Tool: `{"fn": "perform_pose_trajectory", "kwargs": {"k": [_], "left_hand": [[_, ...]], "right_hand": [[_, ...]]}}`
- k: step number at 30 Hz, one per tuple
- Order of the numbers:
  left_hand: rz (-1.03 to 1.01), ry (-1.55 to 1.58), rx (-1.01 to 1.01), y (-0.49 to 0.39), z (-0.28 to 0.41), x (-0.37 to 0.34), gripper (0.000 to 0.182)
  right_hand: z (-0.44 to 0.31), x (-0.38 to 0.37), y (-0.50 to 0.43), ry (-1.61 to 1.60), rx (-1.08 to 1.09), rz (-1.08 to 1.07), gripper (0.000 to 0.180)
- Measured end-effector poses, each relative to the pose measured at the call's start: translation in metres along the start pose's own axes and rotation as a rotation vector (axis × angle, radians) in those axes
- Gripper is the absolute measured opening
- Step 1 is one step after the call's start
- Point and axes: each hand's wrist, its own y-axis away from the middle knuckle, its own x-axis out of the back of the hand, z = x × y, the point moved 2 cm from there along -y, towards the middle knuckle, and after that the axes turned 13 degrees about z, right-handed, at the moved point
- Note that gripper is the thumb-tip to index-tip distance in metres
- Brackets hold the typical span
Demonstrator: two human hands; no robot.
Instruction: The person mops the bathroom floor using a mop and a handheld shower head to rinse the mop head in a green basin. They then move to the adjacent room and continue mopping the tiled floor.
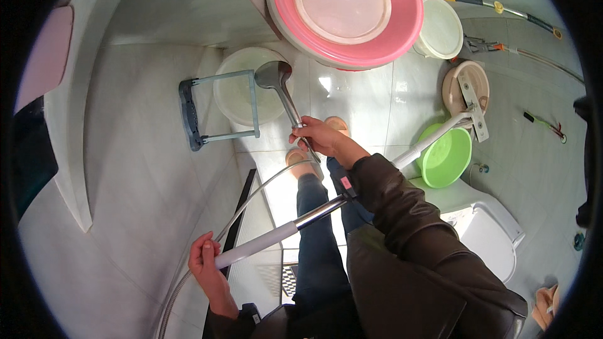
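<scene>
My right hand (318, 136) grips a chrome shower head (275, 77) by its handle, the head tilted up to the far left. From the handle a metal shower hose (254, 193) loops down to my left hand (205, 263), whose fingers are curled around it. The white and chrome pole (264, 242) of a mop ends against my left hand; whether those fingers also hold it I cannot tell. The pole passes beneath my right forearm and re-emerges on the right. Its flat mop head (473, 108), with no cloth visible, is raised in front of a beige basin (450, 89) and a green basin (447, 155).
A grey-blue wall rack (191, 115) juts out at left, above a pale tub (240, 103). Ahead stand a large pink basin (405, 4) and a white bucket (440, 28). Long-handled tools (513, 12) line the right wall. A toilet (490, 245) is at my right.
</scene>
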Motion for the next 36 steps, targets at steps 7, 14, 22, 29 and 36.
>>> {"fn": "perform_pose_trajectory", "kwargs": {"k": [7, 14, 22, 29, 36], "left_hand": [[-0.034, -0.028, 0.002, 0.004, -0.022, 0.015, 0.020], [-0.195, -0.254, 0.202, -0.011, -0.079, 0.031, 0.022], [-0.419, -0.627, 0.321, -0.005, -0.079, 0.039, 0.028], [-0.263, -0.565, -0.036, -0.015, 0.014, 0.013, 0.031], [-0.150, -0.681, -0.105, 0.022, 0.058, 0.005, 0.031]], "right_hand": [[0.022, 0.007, 0.071, -0.179, 0.116, -0.014, 0.017], [0.057, 0.036, 0.153, -0.426, 0.305, 0.161, 0.015], [0.044, 0.134, 0.214, -0.870, 0.815, 0.335, 0.020], [0.022, 0.283, 0.274, -1.070, 1.128, 0.437, 0.014], [0.032, 0.373, 0.326, -1.310, 1.139, 0.517, 0.010]]}}
